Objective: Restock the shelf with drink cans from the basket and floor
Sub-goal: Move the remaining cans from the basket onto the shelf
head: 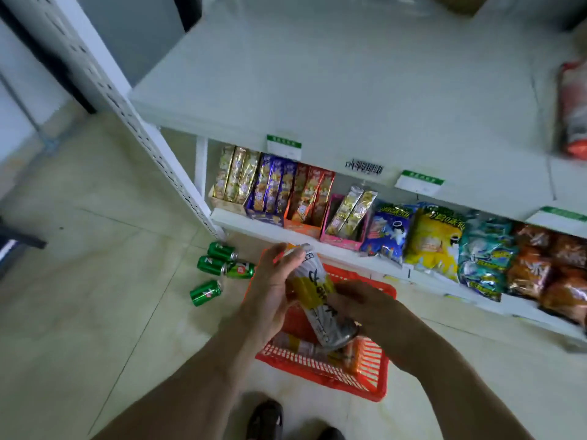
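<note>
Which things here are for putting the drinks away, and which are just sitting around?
For the job:
- white and yellow can, held by left hand and right hand
- red basket with more cans
- four green cans on the floor
- bare upper shelf

Just there:
- snack boxes
- chip bags
- price tags

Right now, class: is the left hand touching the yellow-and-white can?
Touching. The head view shows the left hand wrapped round the upper part of the can, fingers over its top; the right hand grips the lower end.
</note>
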